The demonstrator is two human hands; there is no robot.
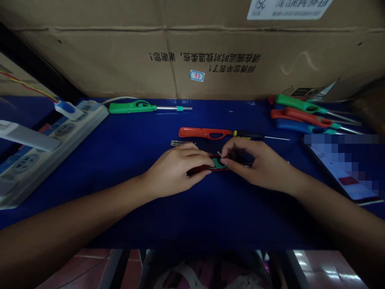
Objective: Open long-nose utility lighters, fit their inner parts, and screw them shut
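My left hand [177,168] is closed around the handle of an opened red gas lighter [217,162] with a green part inside, low over the blue table. My right hand [261,162] pinches a small thin greyish piece [219,153] right at the lighter's green part; its exact kind is too small to tell. My fingers hide much of the lighter. Just beyond my hands lies a loose red casing half [197,132], its end touching a yellow-and-black screwdriver [248,135]. A small clear fuel tank [179,143] is partly behind my left hand.
A green lighter [130,107] lies at the back left, near a white power strip [64,134] with plugs. Several lighters [303,116] are piled at the back right, above a phone [339,168]. A large cardboard box [120,60] walls off the blue table's [192,224] far side.
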